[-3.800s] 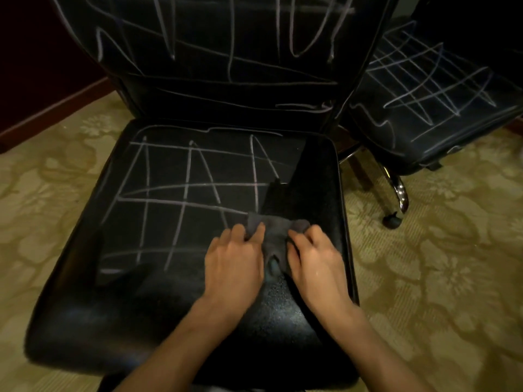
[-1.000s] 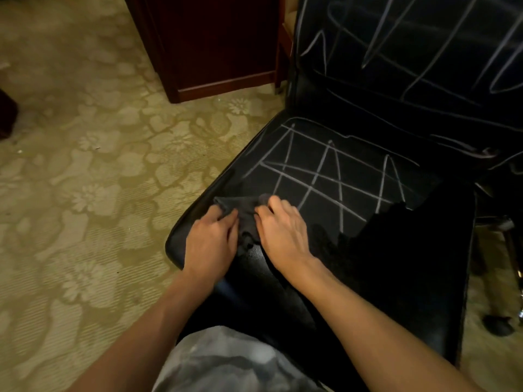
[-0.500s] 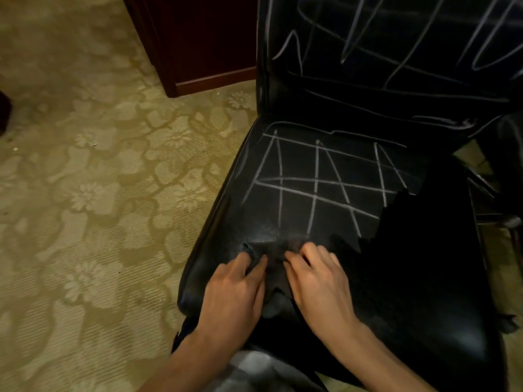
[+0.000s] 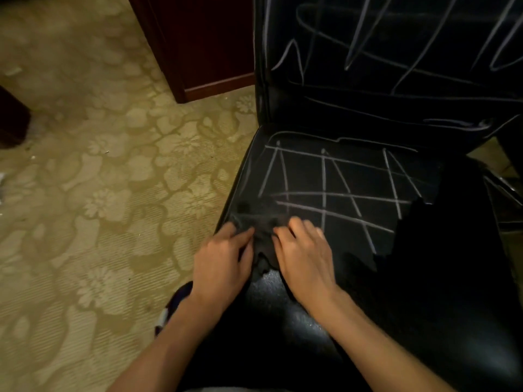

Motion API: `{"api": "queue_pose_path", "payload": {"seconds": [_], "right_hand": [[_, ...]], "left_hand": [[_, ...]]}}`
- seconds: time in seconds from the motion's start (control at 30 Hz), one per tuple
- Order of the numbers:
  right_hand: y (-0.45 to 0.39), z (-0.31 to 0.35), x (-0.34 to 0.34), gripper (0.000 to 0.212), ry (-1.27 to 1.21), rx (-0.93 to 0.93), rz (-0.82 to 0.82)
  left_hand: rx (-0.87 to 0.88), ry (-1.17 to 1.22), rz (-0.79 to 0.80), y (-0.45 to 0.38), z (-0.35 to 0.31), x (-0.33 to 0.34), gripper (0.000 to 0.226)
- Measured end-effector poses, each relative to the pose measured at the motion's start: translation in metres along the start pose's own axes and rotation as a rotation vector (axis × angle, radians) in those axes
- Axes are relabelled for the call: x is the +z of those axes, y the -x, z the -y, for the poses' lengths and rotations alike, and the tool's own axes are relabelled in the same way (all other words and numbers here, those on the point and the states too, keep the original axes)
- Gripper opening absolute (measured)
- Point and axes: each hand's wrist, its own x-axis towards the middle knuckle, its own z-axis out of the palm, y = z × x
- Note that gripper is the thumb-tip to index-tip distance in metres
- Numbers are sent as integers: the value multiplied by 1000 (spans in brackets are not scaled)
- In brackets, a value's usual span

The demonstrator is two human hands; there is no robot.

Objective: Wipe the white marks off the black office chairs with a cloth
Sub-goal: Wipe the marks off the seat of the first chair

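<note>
Evidently both hands, left [image 4: 223,261] and right [image 4: 304,258], pressed flat-fingered on the cloth [image 4: 263,236] at the seat's [image 4: 283,301] near left. Remaining marks [image 4: 334,193] lay just beyond, far and right, nearest the right hand.

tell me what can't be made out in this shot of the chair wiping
All in the head view:
- Cloth: mostly covered by the left hand and right hand; its full outline is unclear.
- Fingertips: motion-blurred, so their exact hold is unclear.
- Seat right side: deep shadow hides whether any marks remain there.
- Backrest: cut off by the top edge, so the extent of its scribbles is unknown.
- Chair base: hidden under the seat.
</note>
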Motion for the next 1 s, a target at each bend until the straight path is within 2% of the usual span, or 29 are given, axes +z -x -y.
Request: {"api": "queue_pose_path", "payload": {"seconds": [0.27, 0.33, 0.47, 0.57, 0.63, 0.73, 0.87, 1.0], "right_hand": [[11, -1, -6, 5, -55, -5, 41], [-2, -2, -1, 7, -64, -17, 43], [-26, -2, 8, 26, -106, -44, 50], [-54, -4, 17, 30, -94, -54, 28], [-83, -4, 29, 30, -84, -34, 20], [-111, -1, 40, 19, -88, 32, 26], [-92, 12, 34, 18, -99, 25, 67], [-57, 29, 22, 22, -151, -29, 116]], "left_hand": [[140, -79, -7, 15, -4, -6, 35], [110, -46, -37, 11, 3, -4, 35], [5, 44, -106, -5, 15, 1, 37], [-10, 80, -145, -39, 25, 5, 36], [-42, 62, -162, -72, 32, 7, 32], [-123, 74, -155, -101, 42, 13, 26], [-158, 163, -116, -66, 51, 12, 40], [-212, 247, -100, -23, 53, 5, 33]]}}
